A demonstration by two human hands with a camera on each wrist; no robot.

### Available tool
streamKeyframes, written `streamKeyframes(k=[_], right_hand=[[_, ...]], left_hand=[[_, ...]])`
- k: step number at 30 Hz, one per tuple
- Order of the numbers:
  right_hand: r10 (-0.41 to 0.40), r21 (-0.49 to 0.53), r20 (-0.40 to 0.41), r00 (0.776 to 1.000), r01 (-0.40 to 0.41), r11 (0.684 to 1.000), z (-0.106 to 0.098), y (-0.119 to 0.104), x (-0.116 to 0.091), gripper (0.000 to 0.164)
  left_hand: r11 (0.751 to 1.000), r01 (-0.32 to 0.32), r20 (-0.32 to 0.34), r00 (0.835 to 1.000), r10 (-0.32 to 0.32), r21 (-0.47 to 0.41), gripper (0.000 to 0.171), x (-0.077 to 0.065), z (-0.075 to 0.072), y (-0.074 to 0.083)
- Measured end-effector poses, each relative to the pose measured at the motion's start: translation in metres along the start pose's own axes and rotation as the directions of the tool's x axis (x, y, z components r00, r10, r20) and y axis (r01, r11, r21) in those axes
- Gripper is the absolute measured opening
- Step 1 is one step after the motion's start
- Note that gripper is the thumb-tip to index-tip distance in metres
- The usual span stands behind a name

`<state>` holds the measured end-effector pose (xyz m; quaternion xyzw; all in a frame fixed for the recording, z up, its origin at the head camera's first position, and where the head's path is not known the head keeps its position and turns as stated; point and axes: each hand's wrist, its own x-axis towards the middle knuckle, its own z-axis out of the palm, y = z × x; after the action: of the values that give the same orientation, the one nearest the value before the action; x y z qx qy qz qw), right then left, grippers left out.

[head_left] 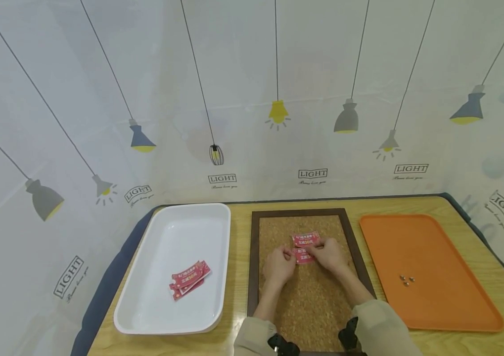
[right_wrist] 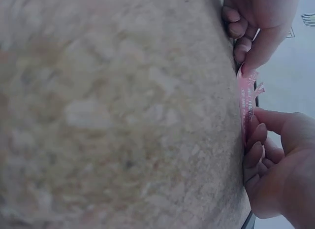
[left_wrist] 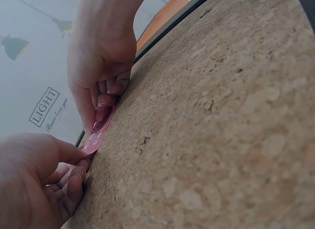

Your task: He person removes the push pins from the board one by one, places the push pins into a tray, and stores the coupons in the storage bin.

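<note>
Two red printed coupons lie one below the other on a cork board; the upper coupon [head_left: 305,238] is just above the lower coupon [head_left: 303,256]. My left hand [head_left: 279,267] pinches the lower coupon at its left end between thumb and fingers. At its right end my right hand [head_left: 331,255] pinches the same coupon, the thumb over its face. From the left wrist, the coupon [left_wrist: 94,140] appears as a pink strip against the cork, stretched between both hands. The right wrist view shows the coupon [right_wrist: 244,91] edge-on, its lower part hidden behind the right fingers.
The cork board [head_left: 309,306] has a dark brown frame. To its left stands a white tray [head_left: 145,306] holding several red coupons [head_left: 189,278]. An orange tray [head_left: 447,291] on the right carries several small metallic pieces [head_left: 406,284]. A lamp-printed curtain hangs behind the wooden table [head_left: 240,237].
</note>
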<state>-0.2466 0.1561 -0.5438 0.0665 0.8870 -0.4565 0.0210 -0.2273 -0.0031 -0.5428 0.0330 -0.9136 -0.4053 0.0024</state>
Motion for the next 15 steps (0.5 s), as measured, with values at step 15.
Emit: streamKeyframes(k=[15], right_hand=[[-0.073,0.168,0.033,0.997,0.067,0.984,-0.0071,0.005,-0.0072,0.021]], left_hand=[[1.0,-0.03,-0.002,1.0,0.03,0.0,0.013,-0.0029,0.0007,-0.0012]])
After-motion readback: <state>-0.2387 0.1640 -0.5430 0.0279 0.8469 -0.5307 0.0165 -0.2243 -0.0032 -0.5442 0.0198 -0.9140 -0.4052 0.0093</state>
